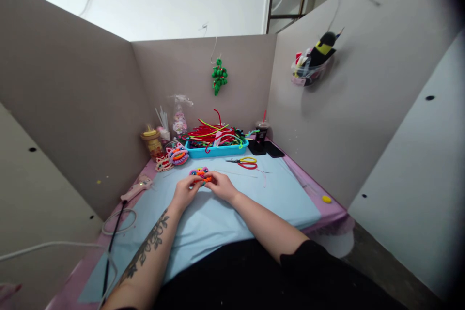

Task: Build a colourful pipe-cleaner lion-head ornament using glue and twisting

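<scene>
Both hands meet over the middle of the blue-covered table around a small colourful pipe-cleaner figure (199, 171), with orange, purple and yellow parts. My left hand (186, 191) pinches its near left side, fingers closed. From the right, my right hand (221, 186) is closed on the orange part. The fingers hide much of the lower half. Just beyond the hands lie scissors (247, 162) with yellow and red handles. Two similar pieces, a purple-and-orange one (178, 154) and a pale pink-and-red one (164, 163), rest at the back left.
A blue tray (218, 152) heaped with red and green pipe cleaners stands at the back. Beside it are a dark drink cup (262, 131) and black phones (274, 149). A pink glue gun (137, 189) with its cord lies left. Grey partitions (203, 77) enclose the table.
</scene>
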The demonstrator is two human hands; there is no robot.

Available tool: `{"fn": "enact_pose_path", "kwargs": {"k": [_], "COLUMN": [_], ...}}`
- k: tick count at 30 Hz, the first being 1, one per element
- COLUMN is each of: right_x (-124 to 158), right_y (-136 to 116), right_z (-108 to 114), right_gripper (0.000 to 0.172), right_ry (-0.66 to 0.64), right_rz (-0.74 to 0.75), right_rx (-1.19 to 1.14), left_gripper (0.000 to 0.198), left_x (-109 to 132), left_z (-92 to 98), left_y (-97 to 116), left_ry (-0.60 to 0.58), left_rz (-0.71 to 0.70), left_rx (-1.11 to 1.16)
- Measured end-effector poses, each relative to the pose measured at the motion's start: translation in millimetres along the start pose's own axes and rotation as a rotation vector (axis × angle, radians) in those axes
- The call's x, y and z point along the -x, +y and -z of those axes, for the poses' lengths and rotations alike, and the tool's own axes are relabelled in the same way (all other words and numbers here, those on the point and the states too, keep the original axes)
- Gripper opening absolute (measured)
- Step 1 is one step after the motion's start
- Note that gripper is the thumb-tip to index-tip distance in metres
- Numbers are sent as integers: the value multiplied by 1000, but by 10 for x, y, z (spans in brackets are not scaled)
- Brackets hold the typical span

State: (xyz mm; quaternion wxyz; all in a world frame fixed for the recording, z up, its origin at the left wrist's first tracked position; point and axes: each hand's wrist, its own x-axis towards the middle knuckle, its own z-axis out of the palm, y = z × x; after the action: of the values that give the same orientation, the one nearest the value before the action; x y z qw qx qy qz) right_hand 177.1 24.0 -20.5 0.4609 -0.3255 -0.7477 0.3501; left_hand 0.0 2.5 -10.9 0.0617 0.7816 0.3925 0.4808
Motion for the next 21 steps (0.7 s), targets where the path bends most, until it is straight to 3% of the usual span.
{"fn": "enact_pose_path", "kwargs": {"k": [3,6,10,15,21], "right_x": [-8,-18,-24,-14,-11], "right_y": [-14,-28,-47,-91,-119], "right_z": [2,14,26,29,4], "right_gripper": [24,35,37,27,13], "right_ry": [-86,-131,-136,-87,-150], "right_rz": [-173,-265,-349,-339,-378], "right_rx": [-175,-290,-429,-436,-320], "left_gripper": [15,15,15,15,18], "left_x": [-11,-17,-8,5,-2], "left_z": [25,33,20,16,23], "left_y": [38,63,54,40,57], "left_ry": [17,22,11,-9,-1], "left_rz": [-42,-95,-137,-175,-191], "left_rx": [-9,-31,-41,-67,-108]}}
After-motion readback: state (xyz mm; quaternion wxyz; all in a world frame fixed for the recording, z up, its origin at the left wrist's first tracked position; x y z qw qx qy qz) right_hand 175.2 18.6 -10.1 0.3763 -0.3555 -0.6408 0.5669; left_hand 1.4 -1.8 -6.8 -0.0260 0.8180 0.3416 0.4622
